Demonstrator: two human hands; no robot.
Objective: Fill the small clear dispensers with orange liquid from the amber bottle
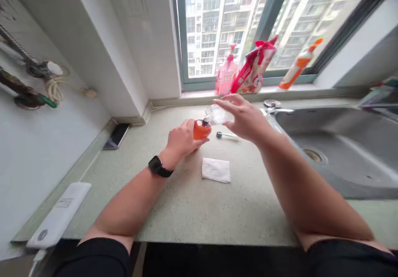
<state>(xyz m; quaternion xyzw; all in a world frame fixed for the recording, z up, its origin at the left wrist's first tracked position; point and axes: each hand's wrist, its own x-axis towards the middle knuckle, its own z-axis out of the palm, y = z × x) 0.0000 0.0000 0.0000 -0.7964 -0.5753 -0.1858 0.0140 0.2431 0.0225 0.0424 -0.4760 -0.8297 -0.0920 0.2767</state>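
My left hand (183,138) is closed around a small round bottle of orange liquid (202,130), and its fingers hide the left side. In my right hand (244,115) is a clear bottle (217,114), gripped between thumb and fingers and tipped sideways. Its narrow end meets the mouth of the orange bottle; whether liquid runs between them I cannot tell. Just below the right hand, a dark-capped, whitish dropper-like piece (226,136) lies on the counter. Nearer to me is a folded white tissue (216,170).
The counter (192,210) has a phone (117,136) at the back left and a white power strip (60,215) on the left edge. A steel sink (342,152) with a tap (275,108) is on the right. A pink pump bottle (227,76), red bag (255,69) and orange-white bottle (299,67) line the sill.
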